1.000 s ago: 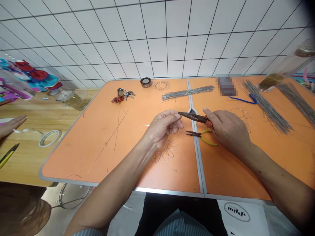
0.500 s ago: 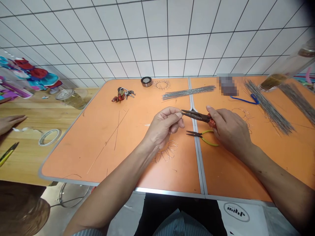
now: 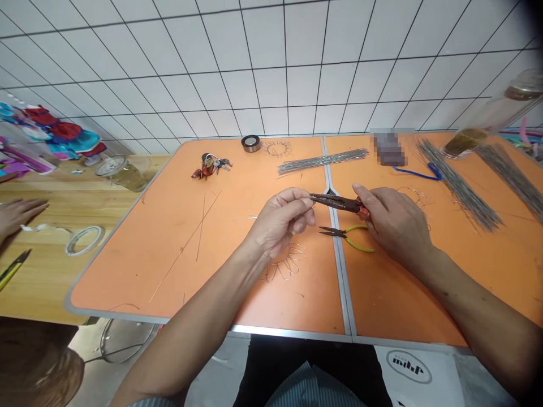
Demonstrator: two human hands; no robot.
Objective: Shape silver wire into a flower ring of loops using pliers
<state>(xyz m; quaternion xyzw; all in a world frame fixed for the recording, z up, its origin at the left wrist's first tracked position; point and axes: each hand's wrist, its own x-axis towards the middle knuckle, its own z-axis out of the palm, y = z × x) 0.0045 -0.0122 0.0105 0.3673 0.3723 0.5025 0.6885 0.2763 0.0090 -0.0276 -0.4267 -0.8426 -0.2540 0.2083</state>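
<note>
My left hand is closed in a pinch, thumb against fingers, at the tips of the long-nose pliers. What it pinches looks like thin wire, mostly hidden by the fingers. My right hand is wrapped round the red handles of these pliers, whose jaws point left and look nearly closed. Just below them a second pair of pliers with yellow handles lies with its jaws slightly apart. Under my left wrist shows a looped wire ring, shaped like a flower and partly covered by my forearm.
Bundles of straight wire lie at the back, with more wire at right beside a glass bottle. Keys and a black tape roll sit at back left. Another person's hand rests on the wooden table.
The pliers' jaws have closed from slightly apart, with their tips at my left fingers. Both hands stay almost in place; the view has shifted slightly.
</note>
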